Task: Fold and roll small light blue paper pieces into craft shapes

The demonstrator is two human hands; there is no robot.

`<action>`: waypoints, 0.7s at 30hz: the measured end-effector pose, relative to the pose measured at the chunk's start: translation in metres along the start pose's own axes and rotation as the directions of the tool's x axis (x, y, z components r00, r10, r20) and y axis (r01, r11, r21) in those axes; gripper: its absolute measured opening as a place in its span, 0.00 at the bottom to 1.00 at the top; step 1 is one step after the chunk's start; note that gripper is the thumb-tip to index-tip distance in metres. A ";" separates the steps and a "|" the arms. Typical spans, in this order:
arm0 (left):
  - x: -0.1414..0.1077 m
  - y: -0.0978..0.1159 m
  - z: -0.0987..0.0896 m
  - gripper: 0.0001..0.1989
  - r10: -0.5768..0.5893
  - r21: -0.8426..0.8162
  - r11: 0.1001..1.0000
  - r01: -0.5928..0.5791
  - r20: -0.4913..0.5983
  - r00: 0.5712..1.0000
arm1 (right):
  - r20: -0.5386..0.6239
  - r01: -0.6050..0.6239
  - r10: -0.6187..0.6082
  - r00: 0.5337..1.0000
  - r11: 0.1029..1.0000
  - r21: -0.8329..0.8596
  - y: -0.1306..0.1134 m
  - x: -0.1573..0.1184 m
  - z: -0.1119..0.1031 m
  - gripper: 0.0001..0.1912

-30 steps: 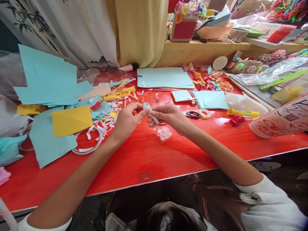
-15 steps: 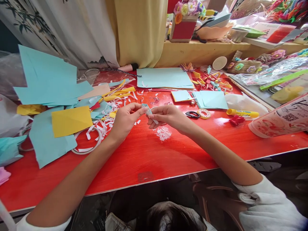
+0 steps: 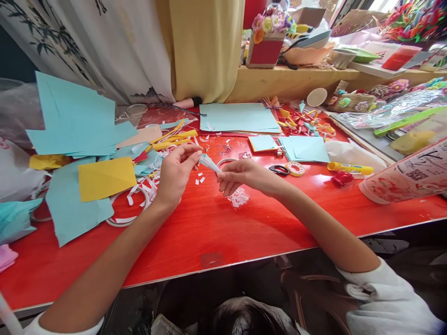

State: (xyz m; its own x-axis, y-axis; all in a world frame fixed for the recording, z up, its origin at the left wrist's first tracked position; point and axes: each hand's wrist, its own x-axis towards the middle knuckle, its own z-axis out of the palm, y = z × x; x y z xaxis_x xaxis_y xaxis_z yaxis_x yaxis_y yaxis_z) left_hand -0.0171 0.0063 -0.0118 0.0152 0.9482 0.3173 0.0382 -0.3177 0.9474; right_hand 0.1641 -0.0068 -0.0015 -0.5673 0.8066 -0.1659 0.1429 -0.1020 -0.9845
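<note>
Paper strip (image 3: 210,164) slants from upper left to lower right.

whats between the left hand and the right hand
In the head view, a small folded light-blue paper piece spans the gap: the right hand pinches its lower end, and the upper end reaches the left hand's fingertips, though contact there is unclear.

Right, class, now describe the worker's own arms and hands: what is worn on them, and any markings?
The left hand and right hand are bare, without gloves or visible rings. Both forearms are uncovered. Pale short fabric sleeves show, the right one bunched near the elbow.
</note>
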 end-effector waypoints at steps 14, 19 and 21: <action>-0.012 -0.004 0.005 0.06 0.074 0.352 0.926 -0.136 0.184 0.980 | -0.353 0.278 -0.230 0.907 0.956 0.091 -0.004 0.002 -0.005 0.18; -0.018 -0.003 0.006 0.04 0.372 0.584 0.620 -0.524 0.369 0.852 | -0.303 0.281 -0.269 0.915 0.960 -0.004 0.000 0.003 0.000 0.13; -0.018 -0.001 0.006 0.04 0.360 0.569 0.609 -0.553 0.422 0.832 | -0.294 0.278 -0.273 0.916 0.960 -0.025 0.000 0.003 0.000 0.12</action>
State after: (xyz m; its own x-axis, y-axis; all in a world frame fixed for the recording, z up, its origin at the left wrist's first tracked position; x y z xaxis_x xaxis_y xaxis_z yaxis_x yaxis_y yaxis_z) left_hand -0.0115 -0.0101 -0.0186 0.4484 0.6732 0.5880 0.5831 -0.7189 0.3785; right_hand 0.1626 -0.0042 -0.0022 -0.3203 0.9378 0.1338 -0.0002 0.1411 -0.9900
